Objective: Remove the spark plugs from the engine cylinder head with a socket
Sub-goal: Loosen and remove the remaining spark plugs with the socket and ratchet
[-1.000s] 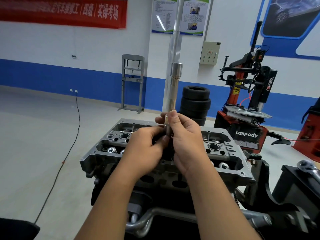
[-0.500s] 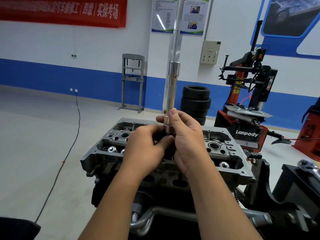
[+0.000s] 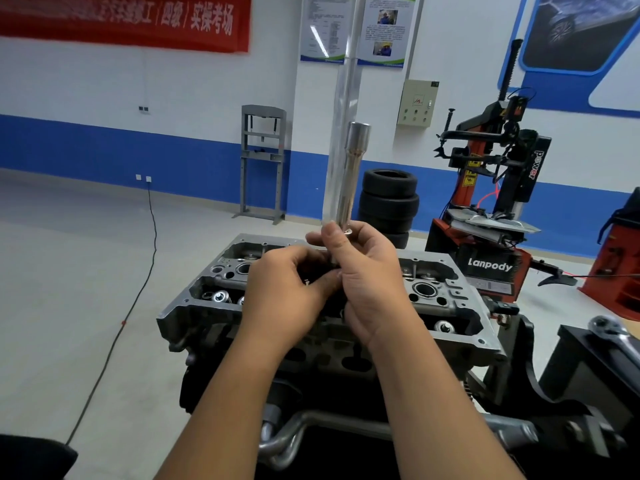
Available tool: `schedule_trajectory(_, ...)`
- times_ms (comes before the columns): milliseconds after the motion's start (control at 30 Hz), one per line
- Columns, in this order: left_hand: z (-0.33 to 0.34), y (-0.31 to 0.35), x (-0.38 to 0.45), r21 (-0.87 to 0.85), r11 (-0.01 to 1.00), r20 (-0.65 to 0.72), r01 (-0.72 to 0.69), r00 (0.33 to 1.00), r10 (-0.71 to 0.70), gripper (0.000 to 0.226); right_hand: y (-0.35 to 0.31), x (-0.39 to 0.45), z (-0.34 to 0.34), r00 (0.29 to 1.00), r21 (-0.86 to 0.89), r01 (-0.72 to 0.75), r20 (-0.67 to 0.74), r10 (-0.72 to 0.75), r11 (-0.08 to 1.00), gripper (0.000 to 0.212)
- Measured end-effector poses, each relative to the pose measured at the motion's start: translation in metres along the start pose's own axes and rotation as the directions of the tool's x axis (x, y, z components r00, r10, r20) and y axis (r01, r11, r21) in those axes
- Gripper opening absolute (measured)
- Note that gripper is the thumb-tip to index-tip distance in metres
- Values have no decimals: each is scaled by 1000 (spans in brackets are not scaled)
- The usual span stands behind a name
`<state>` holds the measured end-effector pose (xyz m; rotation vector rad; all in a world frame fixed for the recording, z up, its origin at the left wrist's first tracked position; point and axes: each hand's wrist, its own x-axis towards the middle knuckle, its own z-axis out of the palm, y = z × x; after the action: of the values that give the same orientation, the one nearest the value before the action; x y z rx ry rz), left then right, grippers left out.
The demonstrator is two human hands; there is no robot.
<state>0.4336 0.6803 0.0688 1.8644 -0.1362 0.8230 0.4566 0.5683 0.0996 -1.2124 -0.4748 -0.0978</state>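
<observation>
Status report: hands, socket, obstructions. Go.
Right hand grips long chrome spark plug socket upright above grey cylinder head. Left hand pinches at its base. Nothing obstructing.

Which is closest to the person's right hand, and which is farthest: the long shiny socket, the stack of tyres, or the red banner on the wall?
From the right hand:
1. Long socket, gripped in that hand, standing upright above the cylinder head.
2. Stack of tyres, behind the engine by the blue wall stripe.
3. Red banner, high on the wall at upper left.

tyre changer [image 3: 491,216]: "Lanpody", "power" | red banner [image 3: 124,20]: "实操考场"
</observation>
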Motion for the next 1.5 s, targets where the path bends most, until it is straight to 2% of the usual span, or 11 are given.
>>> schedule_trajectory(100,-3,1,1,-37,999,118,-15,993,19,16,1,0,1,1000,-56,-7,7,7,998,25)
schedule_trajectory(167,-5,1,2,-54,999,157,-9,987,17,18,1,1,1,1000,-54,-24,4,24,998,27)
schedule_trajectory(267,-1,-1,1,-4,1000,70,-6,998,6,13,0,2,2,999,30,-31,-6,31,999,28)
schedule_trajectory(367,1,2,-1,47,999,-15,6,1000,-5,15,-1,0,2,1000,52,-18,0,18,998,43)
schedule_trajectory(533,-7,2,2,-43,999,181,15,984,-7,16,0,1,3,1000,-32,-21,6,21,999,45)
schedule_trajectory(733,0,1,1,17,1000,10,22,1000,-22,14,1,1,0,1000,46,-3,14,2,999,39)
schedule_trajectory(900,-6,1,3,-81,996,205,27,979,-10,19,0,-1,3,999,-35,-5,41,6,999,43)
schedule_trajectory(1100,-1,-2,2,16,1000,49,8,999,-9,13,-1,-1,2,1000,53,4,2,-4,999,46)
schedule_trajectory(1300,-7,3,3,-73,997,219,26,976,-9,20,2,0,1,1000,-71,9,22,-8,997,37)
schedule_trajectory(1400,-4,-1,3,-29,999,148,26,989,-22,18,2,2,0,1000,-37,2,23,-1,999,32)
schedule_trajectory(1500,-2,-1,1,30,999,59,24,998,-25,12,2,1,-1,1000,21,19,19,-19,1000,42)
